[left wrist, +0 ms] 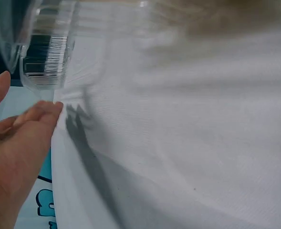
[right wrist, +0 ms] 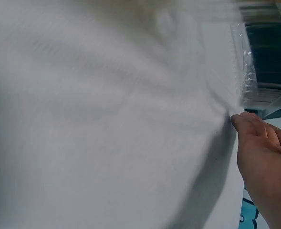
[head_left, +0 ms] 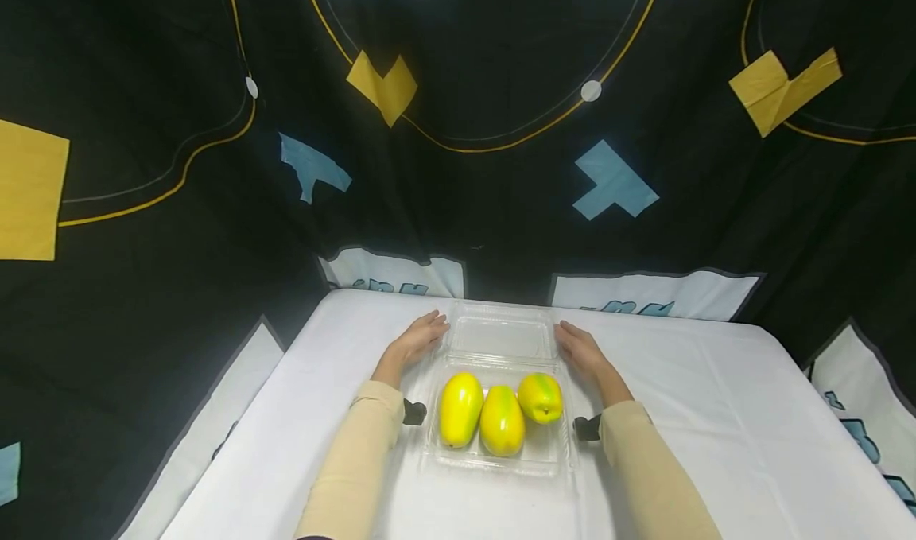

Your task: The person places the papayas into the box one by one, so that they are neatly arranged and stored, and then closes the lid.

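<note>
A clear plastic clamshell box stands on the white table, its lid [head_left: 503, 337] swung up at the back and its base [head_left: 540, 448] toward me. Inside lie three smooth yellow, green-tinged fruits: a long one [head_left: 460, 410] at left, another [head_left: 502, 422] in the middle, and a rounder one [head_left: 540, 398] at right. My left hand [head_left: 421, 338] is at the lid's left edge, fingers extended, thumb apart. Opposite it, my right hand [head_left: 581, 351] has its fingers at the right edge. In the wrist views the lid's corners are near the fingertips; firm contact cannot be made out.
White cloth covers the table [head_left: 716, 429]. Behind it hangs a black curtain [head_left: 494, 206] with yellow and blue patches and looping cords. White printed panels [head_left: 654, 295] show beyond the table's back edge.
</note>
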A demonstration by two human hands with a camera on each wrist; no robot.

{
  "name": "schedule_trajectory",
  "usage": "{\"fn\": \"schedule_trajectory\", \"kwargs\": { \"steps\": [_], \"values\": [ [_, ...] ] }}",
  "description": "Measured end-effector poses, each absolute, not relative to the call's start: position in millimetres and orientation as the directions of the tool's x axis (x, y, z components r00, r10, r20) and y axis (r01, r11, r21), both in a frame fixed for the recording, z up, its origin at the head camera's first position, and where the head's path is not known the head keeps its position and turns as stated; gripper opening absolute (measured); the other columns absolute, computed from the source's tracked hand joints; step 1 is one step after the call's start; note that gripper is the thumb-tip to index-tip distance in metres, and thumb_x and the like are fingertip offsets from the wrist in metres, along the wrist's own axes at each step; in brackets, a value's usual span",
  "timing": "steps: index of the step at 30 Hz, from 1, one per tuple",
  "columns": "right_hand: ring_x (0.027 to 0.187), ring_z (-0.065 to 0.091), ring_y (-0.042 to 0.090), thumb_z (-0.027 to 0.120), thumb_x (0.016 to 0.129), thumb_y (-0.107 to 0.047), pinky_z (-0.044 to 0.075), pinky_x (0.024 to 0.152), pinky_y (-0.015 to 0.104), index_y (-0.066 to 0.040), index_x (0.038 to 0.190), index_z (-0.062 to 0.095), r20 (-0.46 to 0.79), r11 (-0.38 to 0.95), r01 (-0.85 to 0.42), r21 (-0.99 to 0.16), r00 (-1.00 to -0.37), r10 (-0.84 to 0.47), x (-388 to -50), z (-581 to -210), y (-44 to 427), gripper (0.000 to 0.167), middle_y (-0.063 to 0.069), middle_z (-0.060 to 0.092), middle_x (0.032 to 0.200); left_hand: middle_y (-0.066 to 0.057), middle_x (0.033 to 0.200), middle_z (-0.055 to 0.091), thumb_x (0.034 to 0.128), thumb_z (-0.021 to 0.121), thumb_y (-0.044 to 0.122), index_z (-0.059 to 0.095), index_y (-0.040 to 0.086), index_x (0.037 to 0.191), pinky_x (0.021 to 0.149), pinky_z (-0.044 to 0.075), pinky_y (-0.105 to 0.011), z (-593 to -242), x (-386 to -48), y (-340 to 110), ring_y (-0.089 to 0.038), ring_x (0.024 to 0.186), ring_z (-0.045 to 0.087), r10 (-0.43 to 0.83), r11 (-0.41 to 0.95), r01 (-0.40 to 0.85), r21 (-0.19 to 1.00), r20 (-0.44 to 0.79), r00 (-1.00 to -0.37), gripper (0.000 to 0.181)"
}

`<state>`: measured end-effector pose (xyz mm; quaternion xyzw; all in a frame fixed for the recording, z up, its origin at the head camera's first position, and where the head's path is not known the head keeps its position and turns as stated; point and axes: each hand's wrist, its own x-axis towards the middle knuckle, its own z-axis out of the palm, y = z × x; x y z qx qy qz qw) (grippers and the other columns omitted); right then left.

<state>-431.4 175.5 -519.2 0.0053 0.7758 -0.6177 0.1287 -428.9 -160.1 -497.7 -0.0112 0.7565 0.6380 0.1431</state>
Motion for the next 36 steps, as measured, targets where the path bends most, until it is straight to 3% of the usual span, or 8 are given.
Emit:
{"fn": "schedule_trajectory", "kwargs": {
  "steps": [7,14,20,26,31,36],
  "values": [
    [0.138,0.014,0.03,0.035,0.102,-0.028,0.022,0.109,0.042,-0.005,0.147,0.016,-0.198,0.166,0.166,-0.972,-0.96,-0.199,-430,-516,172,0.055,0.014,0.014,0.152,-0.013,0.15,0.022,0.0968,0.045,0.012,0.017,0.001,0.146,0.109,0.025,-0.035,-493,-423,-158,-0.026,0.137,0.023,0.218,0.148,-0.168,0.975,-0.198,-0.956,0.057],
    [0.139,0.013,0.027,0.032,0.102,-0.025,0.018,0.11,0.042,-0.005,0.147,0.019,-0.086,0.304,0.021,-0.952,-0.975,-0.203,-427,-503,174,0.05,0.01,0.014,0.153,-0.017,0.149,0.022,0.0929,0.042,-0.004,0.018,-0.005,0.144,0.11,0.023,-0.034,-480,-425,-156,-0.026,0.136,0.024,0.223,-0.014,-0.13,0.991,-0.124,-0.967,0.056],
    [0.138,0.016,0.025,0.034,0.102,-0.015,0.024,0.109,0.038,0.0,0.146,0.014,-0.012,0.127,-0.014,-0.992,-0.98,-0.2,-423,-484,174,0.051,0.012,0.012,0.153,-0.016,0.149,0.025,0.096,0.041,-0.001,0.021,-0.006,0.143,0.108,0.027,-0.032,-464,-425,-154,-0.024,0.136,0.026,0.197,-0.081,-0.099,0.992,-0.081,-0.977,0.052],
    [0.134,0.026,0.029,0.036,0.102,-0.017,0.03,0.106,0.035,0.003,0.145,0.014,0.042,0.108,-0.059,-0.992,-0.986,-0.159,-418,-465,174,0.052,0.019,0.018,0.15,-0.017,0.145,0.032,0.0964,0.042,0.0,0.025,-0.006,0.142,0.105,0.032,-0.035,-444,-422,-154,-0.026,0.133,0.031,0.172,-0.087,-0.085,0.993,-0.069,-0.983,0.049],
    [0.135,0.024,0.027,0.032,0.103,-0.019,0.029,0.106,0.032,0.003,0.145,0.014,0.024,0.027,-0.028,-0.999,-0.991,-0.132,-416,-452,173,0.051,0.017,0.019,0.15,-0.019,0.144,0.034,0.0966,0.041,0.0,0.024,-0.005,0.142,0.105,0.032,-0.037,-428,-420,-154,-0.027,0.133,0.032,0.183,-0.057,-0.059,0.997,-0.048,-0.982,0.049],
    [0.135,0.026,0.025,0.032,0.102,-0.03,0.028,0.107,0.032,0.0,0.146,0.017,0.052,0.089,-0.062,-0.994,-0.992,-0.112,-411,-439,169,0.055,0.015,0.022,0.15,-0.019,0.143,0.035,0.0981,0.038,0.003,0.026,-0.005,0.142,0.106,0.031,-0.038,-413,-412,-155,-0.028,0.132,0.033,0.163,-0.079,-0.019,0.997,-0.006,-0.987,0.046]
  ]
}}
